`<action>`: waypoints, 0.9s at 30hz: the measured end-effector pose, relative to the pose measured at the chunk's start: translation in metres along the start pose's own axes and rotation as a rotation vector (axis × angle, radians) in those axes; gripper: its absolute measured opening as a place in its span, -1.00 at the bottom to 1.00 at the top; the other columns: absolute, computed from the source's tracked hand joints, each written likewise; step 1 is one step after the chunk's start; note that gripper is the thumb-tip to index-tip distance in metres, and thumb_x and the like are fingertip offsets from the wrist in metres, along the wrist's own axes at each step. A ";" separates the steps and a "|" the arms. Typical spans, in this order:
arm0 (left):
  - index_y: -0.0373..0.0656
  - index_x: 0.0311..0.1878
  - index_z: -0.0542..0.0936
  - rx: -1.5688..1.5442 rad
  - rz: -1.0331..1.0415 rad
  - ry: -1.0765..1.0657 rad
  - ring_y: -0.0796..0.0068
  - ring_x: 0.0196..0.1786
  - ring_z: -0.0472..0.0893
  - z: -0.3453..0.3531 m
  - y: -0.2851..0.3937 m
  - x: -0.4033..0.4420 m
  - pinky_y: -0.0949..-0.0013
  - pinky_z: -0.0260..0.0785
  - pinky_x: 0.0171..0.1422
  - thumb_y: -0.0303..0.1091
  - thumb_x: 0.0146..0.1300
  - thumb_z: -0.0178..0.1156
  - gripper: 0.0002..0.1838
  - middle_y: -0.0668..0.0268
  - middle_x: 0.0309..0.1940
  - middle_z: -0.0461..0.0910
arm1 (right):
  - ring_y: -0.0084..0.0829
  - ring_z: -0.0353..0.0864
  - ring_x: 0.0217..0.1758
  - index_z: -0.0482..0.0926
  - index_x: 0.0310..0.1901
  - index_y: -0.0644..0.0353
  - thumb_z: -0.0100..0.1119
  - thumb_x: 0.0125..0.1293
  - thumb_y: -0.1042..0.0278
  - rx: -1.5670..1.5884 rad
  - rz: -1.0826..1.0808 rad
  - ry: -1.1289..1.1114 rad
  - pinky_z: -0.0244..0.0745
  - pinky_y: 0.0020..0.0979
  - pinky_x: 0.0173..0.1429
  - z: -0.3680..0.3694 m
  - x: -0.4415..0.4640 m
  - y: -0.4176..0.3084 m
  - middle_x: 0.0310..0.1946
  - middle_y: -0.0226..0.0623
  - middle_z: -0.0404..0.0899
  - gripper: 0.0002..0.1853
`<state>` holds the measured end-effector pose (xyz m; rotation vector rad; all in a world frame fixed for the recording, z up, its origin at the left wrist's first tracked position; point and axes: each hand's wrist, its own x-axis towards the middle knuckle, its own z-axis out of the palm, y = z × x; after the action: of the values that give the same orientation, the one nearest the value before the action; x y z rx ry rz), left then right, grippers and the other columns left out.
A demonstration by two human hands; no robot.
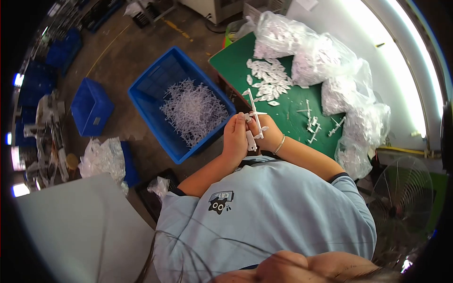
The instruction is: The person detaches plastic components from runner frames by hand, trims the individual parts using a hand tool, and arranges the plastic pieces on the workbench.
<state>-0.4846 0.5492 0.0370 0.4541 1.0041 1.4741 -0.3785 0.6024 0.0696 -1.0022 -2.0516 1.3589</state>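
My left hand (234, 137) and right hand (270, 134) are curled closed on a white plastic frame (255, 112), probably light, stiff, snappable; best gripped mid-length

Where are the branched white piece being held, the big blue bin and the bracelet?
Branched white piece (256, 120), head view: its long bar.
Big blue bin (147, 100), head view: inner wall.
Bracelet (280, 145), head view: its band.

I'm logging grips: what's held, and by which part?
Left hand and right hand hold a white branched plastic piece around its lower half; exact contacts are unclear.
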 end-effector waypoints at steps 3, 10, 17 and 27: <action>-0.14 -0.36 0.44 -0.133 0.036 0.121 0.79 -0.56 0.30 -0.025 0.015 0.003 0.63 0.18 -0.52 -0.20 0.45 -0.14 -0.69 0.52 -0.57 0.35 | -0.31 0.47 -0.56 0.46 -0.36 0.32 -0.18 0.39 0.22 0.032 -0.062 -0.089 0.38 -0.38 -0.42 0.031 0.028 -0.001 -0.59 -0.18 0.49 -0.66; -0.22 -0.35 0.41 -0.173 0.120 0.332 0.60 -0.55 0.42 -0.115 0.028 0.020 0.49 0.36 -0.39 -0.22 0.45 -0.17 -0.68 0.34 -0.58 0.46 | -0.16 0.53 -0.38 0.54 -0.35 0.24 -0.25 0.43 0.14 0.093 -0.034 -0.308 0.44 -0.30 -0.22 0.106 0.088 -0.001 -0.41 -0.13 0.52 -0.59; -0.21 -0.33 0.43 -0.205 0.123 0.439 0.57 -0.51 0.46 -0.145 0.049 0.032 0.48 0.37 -0.38 -0.23 0.43 -0.15 -0.71 0.33 -0.52 0.49 | -0.35 0.54 -0.34 0.57 -0.30 0.26 -0.24 0.45 0.09 0.261 0.108 -0.353 0.45 -0.37 -0.18 0.144 0.117 0.008 -0.40 -0.20 0.53 -0.55; -0.21 -0.33 0.45 -0.125 0.074 0.455 0.56 -0.50 0.49 -0.147 0.051 0.050 0.48 0.36 -0.37 -0.21 0.43 -0.13 -0.70 0.31 -0.50 0.51 | -0.48 0.51 -0.31 0.54 -0.25 0.28 -0.21 0.44 0.10 0.249 0.169 -0.313 0.43 -0.46 -0.17 0.143 0.126 0.012 -0.36 -0.28 0.55 -0.58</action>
<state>-0.6388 0.5556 -0.0171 0.0624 1.2491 1.7391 -0.5557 0.6228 0.0017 -0.9155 -1.9774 1.9110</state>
